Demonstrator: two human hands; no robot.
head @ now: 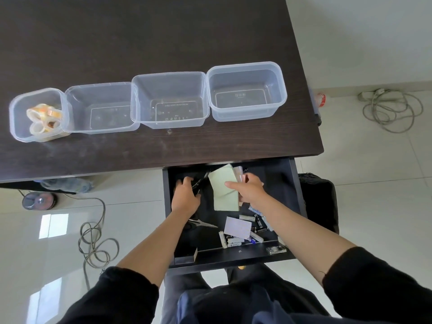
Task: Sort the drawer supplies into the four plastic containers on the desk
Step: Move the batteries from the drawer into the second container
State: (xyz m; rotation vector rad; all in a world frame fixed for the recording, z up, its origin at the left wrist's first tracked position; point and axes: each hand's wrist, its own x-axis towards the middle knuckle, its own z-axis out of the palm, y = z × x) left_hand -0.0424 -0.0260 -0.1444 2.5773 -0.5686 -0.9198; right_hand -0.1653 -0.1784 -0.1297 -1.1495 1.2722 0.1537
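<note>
Right hand (249, 188) pinches pale green paper pad (224, 188) at drawer's twelve o'clock, left hand (185, 195) grasps black-handled tool (198, 182), apparently for sorting.

4 containers (170, 99) sit in a row on the desk (140, 31); the open drawer (233, 256) below holds batteries (231, 240), scissors (202, 222) and notepads (225, 190).

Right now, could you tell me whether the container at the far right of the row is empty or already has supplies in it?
Empty. The far-right container shows only its bare clear base with moulded markings; nothing lies inside.
</note>
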